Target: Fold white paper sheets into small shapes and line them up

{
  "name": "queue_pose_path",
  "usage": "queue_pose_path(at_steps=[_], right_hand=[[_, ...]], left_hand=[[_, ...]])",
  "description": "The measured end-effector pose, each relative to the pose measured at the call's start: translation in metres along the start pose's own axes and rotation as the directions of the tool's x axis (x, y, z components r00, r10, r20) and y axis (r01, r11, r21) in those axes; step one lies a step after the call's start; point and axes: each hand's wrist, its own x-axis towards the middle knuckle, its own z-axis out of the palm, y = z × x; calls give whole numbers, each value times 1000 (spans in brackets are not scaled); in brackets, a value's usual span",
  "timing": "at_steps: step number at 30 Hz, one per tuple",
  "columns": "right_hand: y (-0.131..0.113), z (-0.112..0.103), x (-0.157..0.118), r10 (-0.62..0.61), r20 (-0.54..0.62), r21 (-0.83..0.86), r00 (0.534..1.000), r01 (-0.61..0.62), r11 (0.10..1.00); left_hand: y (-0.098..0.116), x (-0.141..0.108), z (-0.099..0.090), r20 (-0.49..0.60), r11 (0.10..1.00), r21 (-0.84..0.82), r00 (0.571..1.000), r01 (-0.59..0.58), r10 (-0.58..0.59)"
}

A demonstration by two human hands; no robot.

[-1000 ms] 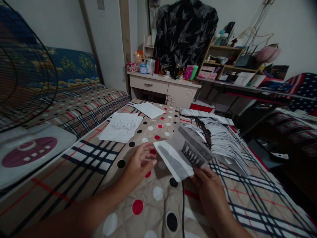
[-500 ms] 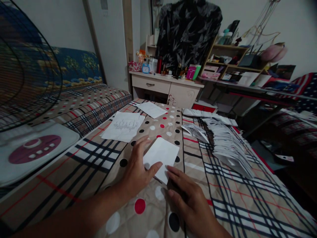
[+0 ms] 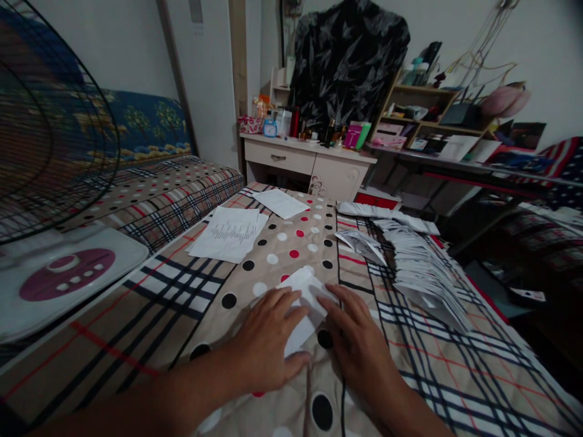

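Observation:
A small white folded paper [image 3: 303, 331] lies on the patterned bedspread [image 3: 282, 419] between my hands. My left hand [image 3: 268, 340] rests over its left side with the fingers spread. On its right edge lie the fingertips of my right hand [image 3: 359, 340], whose fingers are apart too. Printed sheets [image 3: 230, 233] form a loose pile at the left, and a blank white sheet [image 3: 281, 203] lies behind them. To the right, a long row of folded papers [image 3: 423, 273] fans across the cloth, with a few loose folded ones [image 3: 362, 244] beside it.
A fan [image 3: 59, 121] with a white base [image 3: 73, 273] stands at the left. Beyond the bed is a white dresser [image 3: 291, 155] with bottles and boxes on top. A cluttered shelf [image 3: 426, 124] and desk are at the back right.
The white paper has come slightly nearer and its right side now looks raised or folded. My left hand has moved down and over it; my right hand has moved up to its right edge.

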Motion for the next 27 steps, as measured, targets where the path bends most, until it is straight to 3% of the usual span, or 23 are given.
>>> queue_pose_path(at_steps=[5, 11, 16, 19, 23, 27], right_hand=[[13, 2, 5, 114, 104, 18, 988, -117, 993], [17, 2, 5, 170, 26, 126, 985, -172, 977], [15, -3, 8, 181, -39, 200, 983, -170, 965], [18, -6, 9, 237, -81, 208, 968, -216, 954], [32, -6, 7, 364, -111, 254, 925, -328, 910], [45, -3, 4, 475, -96, 351, 875, -417, 839]], left_hand=[[7, -3, 1, 27, 996, 80, 999, -42, 40], [15, -7, 3, 54, 961, 255, 994, -110, 99], [10, -3, -1, -107, 942, 209, 951, -264, 291], [5, -2, -2, -161, 937, 149, 927, -316, 338], [-9, 1, 1, -122, 966, 13, 958, -258, 258], [-34, 10, 7, -193, 989, -49, 973, -140, 128]])
